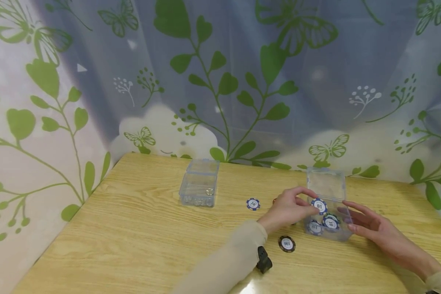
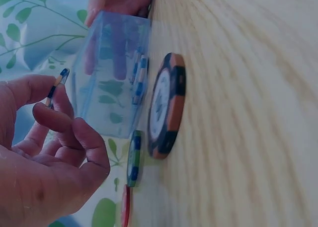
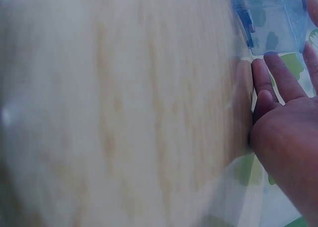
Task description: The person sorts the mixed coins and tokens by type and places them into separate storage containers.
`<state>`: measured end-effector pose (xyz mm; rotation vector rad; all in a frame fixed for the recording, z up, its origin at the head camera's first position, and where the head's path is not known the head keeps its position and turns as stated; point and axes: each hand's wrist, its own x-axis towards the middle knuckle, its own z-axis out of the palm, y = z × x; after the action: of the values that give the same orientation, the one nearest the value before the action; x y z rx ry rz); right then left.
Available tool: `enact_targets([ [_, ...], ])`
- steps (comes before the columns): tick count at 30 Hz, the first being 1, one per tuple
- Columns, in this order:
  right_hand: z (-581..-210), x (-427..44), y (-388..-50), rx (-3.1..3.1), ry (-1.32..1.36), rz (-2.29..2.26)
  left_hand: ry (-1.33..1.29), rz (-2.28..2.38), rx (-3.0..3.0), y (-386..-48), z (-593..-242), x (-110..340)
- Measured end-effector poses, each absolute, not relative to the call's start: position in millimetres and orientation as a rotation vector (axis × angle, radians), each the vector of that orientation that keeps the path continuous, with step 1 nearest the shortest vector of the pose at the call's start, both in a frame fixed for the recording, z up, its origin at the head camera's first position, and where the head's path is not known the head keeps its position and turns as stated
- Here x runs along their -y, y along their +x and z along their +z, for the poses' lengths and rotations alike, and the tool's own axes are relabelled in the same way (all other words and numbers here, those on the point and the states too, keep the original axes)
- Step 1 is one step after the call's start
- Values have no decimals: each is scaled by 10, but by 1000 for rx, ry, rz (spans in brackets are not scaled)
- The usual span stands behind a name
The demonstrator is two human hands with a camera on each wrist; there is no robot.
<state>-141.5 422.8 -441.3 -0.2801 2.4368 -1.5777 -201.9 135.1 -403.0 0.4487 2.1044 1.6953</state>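
My left hand (image 1: pixel 288 209) pinches a blue-and-white poker chip (image 1: pixel 319 206) between thumb and fingers, above a clear plastic box (image 1: pixel 328 235) with its lid raised at the back. Inside that box lie a few chips, among them one marked 10 (image 1: pixel 331 222). My right hand (image 1: pixel 380 232) is at the box's right side, fingers extended against its wall. In the left wrist view, the pinched chip (image 2: pixel 57 87) stands edge-on, outside the near wall. A black-and-orange chip (image 2: pixel 161 108) lies close to the left hand, with a green-and-blue chip (image 2: pixel 134 157) and a red chip (image 2: pixel 125 207) beyond it.
Left of the hands, another clear box (image 1: pixel 198 183) stands with its lid up, holding small clear pieces. A blue chip (image 1: pixel 253 203) lies between the boxes on the wooden table (image 1: pixel 132 228). A leaf-patterned curtain (image 1: pixel 235 81) hangs behind the table's back edge.
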Motion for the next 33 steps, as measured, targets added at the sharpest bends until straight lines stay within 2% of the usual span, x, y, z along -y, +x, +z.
enact_targets([
  [33, -4447, -4260, -1423, -2460, -302, -1573, 538, 1702, -2236, -2056, -4081, -1308],
])
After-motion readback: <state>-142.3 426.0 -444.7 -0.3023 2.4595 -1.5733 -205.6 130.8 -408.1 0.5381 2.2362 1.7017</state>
